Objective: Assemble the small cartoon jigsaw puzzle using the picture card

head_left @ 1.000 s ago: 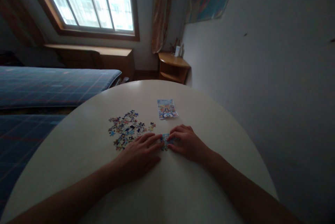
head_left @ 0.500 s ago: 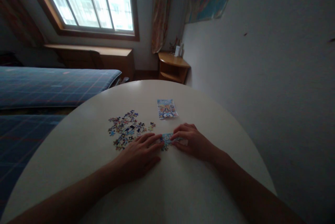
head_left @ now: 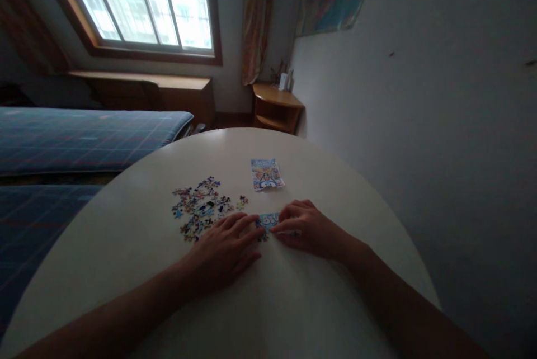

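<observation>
Puzzle section, blue along its far edge with lettering-like shapes, lies flat between the fingertips of the two hands. From the left, the left hand reaches it palm down, its fingers slightly spread and laid flat, the foremost tips touching its left end. Opposite, the right hand has its fingers curled over the right part, thumb and forefinger tips close together; whether they pinch a piece, I cannot tell. Just beyond the left fingers is a small group of pieces, and left of that, reaching up to the left hand, a scattered heap of loose pieces. Farther out from the fingertips, a printed sheet with a penguin-like figure lies on the white tabletop. Well beyond the left fingers is a plaid mattress; straight ahead of the fingers, past the far rim, a wooden corner shelf.
</observation>
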The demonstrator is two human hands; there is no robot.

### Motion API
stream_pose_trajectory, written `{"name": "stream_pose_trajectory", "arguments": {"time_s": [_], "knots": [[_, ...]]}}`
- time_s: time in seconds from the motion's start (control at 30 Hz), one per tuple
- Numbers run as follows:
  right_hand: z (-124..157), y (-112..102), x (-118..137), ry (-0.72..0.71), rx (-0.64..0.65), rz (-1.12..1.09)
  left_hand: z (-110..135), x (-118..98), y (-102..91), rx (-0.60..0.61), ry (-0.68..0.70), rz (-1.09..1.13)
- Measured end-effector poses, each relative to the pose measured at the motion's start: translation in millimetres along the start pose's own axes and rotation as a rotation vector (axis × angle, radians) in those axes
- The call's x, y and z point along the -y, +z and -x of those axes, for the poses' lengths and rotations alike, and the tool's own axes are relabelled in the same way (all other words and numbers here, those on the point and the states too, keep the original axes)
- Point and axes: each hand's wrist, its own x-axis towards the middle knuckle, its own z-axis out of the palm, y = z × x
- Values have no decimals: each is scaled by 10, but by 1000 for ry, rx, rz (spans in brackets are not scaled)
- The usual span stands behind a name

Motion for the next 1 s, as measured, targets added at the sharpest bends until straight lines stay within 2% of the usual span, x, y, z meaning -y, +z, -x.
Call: {"name": "stream_pose_trajectory", "arguments": {"time_s": [0.37,0.7,1.0], "knots": [[-6,-17,34,24,30,5,1,-6,10,6,-1,-17],[133,-381,7,218,157,-94,-12,0,26,6,-4,-15],[105,-276,-4,256,209,-122,-1,3,38,-20,2,-11]]}}
